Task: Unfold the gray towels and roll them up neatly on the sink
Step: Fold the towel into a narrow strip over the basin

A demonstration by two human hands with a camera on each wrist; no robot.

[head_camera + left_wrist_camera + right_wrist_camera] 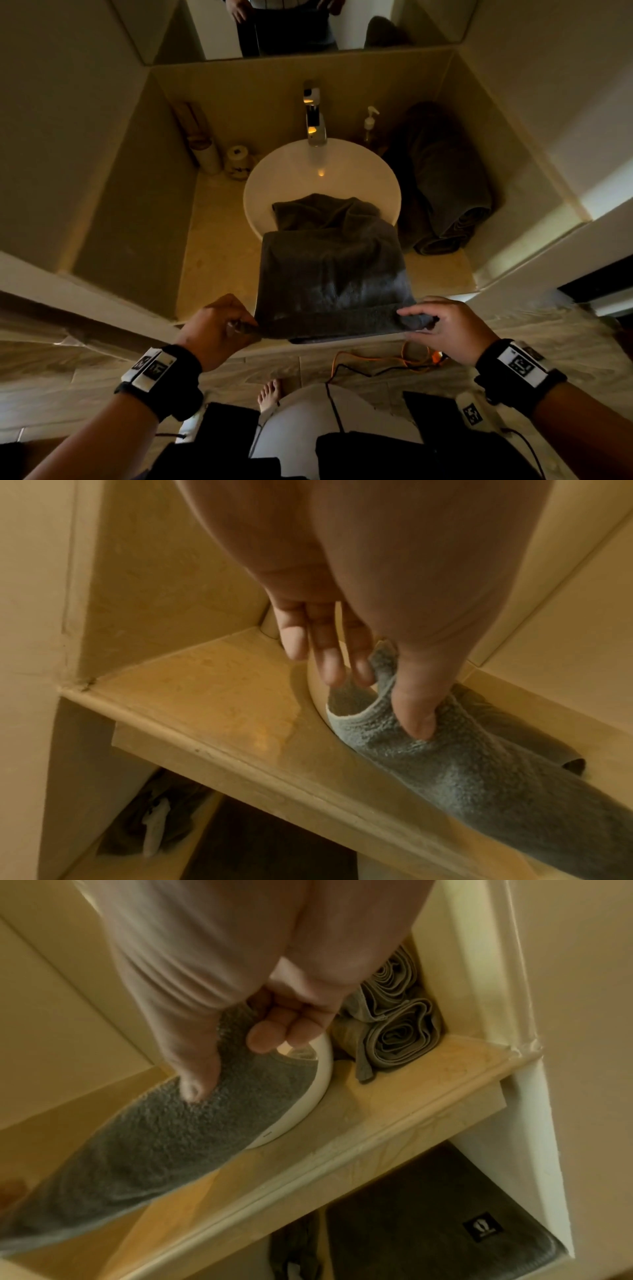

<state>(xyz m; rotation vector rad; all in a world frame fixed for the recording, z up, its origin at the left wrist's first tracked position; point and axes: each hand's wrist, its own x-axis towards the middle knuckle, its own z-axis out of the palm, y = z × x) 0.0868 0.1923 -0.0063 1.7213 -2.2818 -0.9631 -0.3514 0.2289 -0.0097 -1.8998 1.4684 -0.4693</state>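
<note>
A dark gray towel [330, 274] lies across the front of the round white sink [274, 171] and reaches the counter's front edge, its far end bunched in the basin. My left hand [236, 322] pinches the towel's near left corner [383, 669] between thumb and fingers. My right hand [421, 317] pinches the near right corner [232, 1047] the same way. The near edge is stretched between both hands. Two rolled gray towels [448, 192] lie on the counter right of the sink, their spiral ends [397, 1037] facing me.
A chrome tap [313, 116] stands behind the basin, a soap pump bottle [370, 123] to its right, paper rolls [236, 161] at the back left. Walls close in the counter [219, 246] on three sides. An orange cable [387, 359] lies on the floor.
</note>
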